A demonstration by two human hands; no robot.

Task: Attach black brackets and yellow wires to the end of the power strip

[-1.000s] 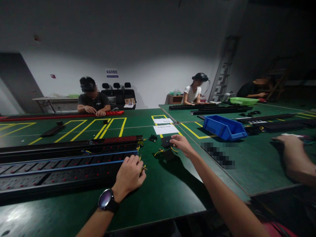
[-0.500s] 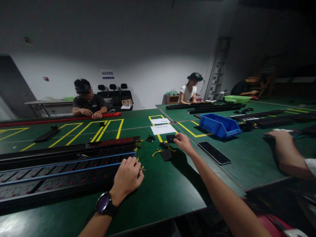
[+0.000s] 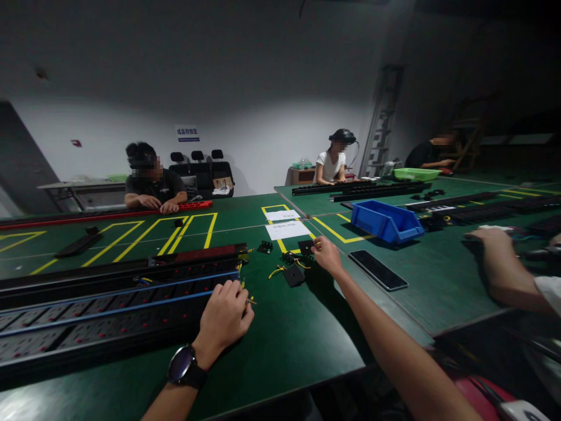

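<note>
My left hand (image 3: 224, 318), with a black watch on the wrist, is curled at the right end of a long black power strip (image 3: 114, 298) and pinches yellow wires (image 3: 245, 295) there. My right hand (image 3: 326, 254) reaches forward and pinches a small black square plate (image 3: 305, 247). Just below it lie another black plate (image 3: 293, 275) and a small part with yellow wires (image 3: 287, 260).
A phone (image 3: 377, 269) lies to the right of my arm. A blue bin (image 3: 383, 220), white papers (image 3: 284, 229) and a small black clip (image 3: 264, 247) sit further back. Another person's arm (image 3: 504, 263) rests at the right. Three people sit at the far tables.
My right hand has lifted the black square plate slightly up and away from the other parts. The view has shifted a little; my left hand stays at the strip's end.
</note>
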